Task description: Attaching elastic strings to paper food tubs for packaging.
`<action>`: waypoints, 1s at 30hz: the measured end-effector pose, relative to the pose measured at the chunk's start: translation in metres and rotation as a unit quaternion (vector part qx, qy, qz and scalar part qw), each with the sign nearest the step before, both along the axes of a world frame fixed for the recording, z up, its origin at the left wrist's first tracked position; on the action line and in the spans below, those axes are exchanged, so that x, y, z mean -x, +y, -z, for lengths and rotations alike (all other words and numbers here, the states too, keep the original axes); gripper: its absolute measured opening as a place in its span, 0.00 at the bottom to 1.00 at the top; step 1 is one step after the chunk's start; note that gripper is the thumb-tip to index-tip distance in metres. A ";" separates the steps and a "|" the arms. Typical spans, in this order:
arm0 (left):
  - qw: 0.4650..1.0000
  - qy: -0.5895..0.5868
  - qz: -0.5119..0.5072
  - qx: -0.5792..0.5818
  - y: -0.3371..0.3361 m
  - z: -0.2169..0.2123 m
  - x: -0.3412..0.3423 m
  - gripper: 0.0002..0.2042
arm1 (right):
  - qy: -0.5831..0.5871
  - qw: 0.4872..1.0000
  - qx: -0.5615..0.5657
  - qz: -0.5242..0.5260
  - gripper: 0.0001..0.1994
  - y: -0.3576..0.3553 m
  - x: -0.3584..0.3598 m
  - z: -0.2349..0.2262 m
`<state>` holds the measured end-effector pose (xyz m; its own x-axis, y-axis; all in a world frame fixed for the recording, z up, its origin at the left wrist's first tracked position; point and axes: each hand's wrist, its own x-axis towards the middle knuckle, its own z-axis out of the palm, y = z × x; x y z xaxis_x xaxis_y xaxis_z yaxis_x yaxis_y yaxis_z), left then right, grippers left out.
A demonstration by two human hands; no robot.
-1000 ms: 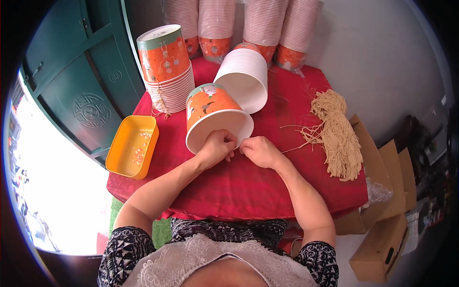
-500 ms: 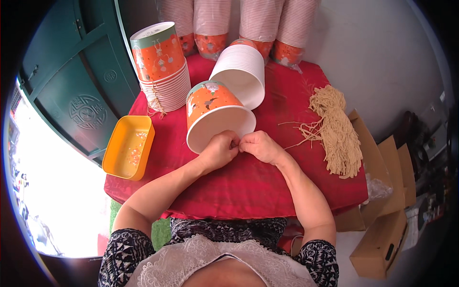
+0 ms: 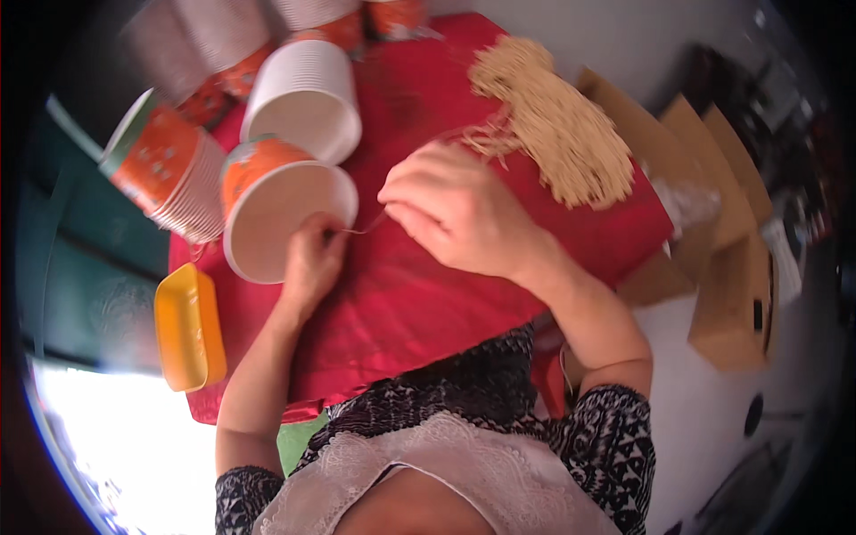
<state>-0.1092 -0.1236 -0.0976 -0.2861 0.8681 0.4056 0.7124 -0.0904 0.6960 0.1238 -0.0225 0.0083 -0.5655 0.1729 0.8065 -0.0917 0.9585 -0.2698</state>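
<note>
holding the rim of the paper cup (image 3: pixel 281 218) with the left hand (image 3: pixel 312 263), pinched a thin string (image 3: pixel 361 230) in the right hand (image 3: pixel 450 214). ran sideways from cup to right hand, cup nearer the left hand, on the red cloth (image 3: pixel 419 303).

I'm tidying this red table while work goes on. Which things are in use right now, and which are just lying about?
In use:
- left hand at the rim of the orange paper cup lying on its side
- right hand pulling a thin tan string

Lying about:
- bundle of tan strings
- white paper cup
- stack of orange cups
- yellow plastic tray
- brown cardboard boxes
</note>
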 end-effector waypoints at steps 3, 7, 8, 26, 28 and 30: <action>0.998 -0.038 -0.021 0.048 0.000 -0.007 -0.004 0.03 | 0.074 0.994 -0.021 0.084 0.05 -0.007 -0.080 -0.017; 0.998 -0.010 -0.026 0.058 0.000 -0.013 -0.010 0.02 | 0.132 0.905 -0.090 0.394 0.04 -0.020 -0.204 0.003; 0.998 -0.013 -0.030 0.061 0.001 -0.013 -0.009 0.02 | 0.170 0.882 -0.005 0.440 0.05 -0.025 -0.238 0.016; 0.999 0.008 -0.011 0.047 -0.002 -0.015 -0.012 0.01 | -0.153 0.348 0.433 0.817 0.25 -0.246 -0.495 0.393; 0.999 0.018 0.000 0.036 0.000 -0.014 -0.013 0.01 | -0.141 0.351 0.418 0.826 0.25 -0.252 -0.483 0.398; 0.999 0.003 -0.010 0.048 -0.001 -0.012 -0.011 0.01 | -0.154 0.352 0.350 0.854 0.24 -0.249 -0.464 0.393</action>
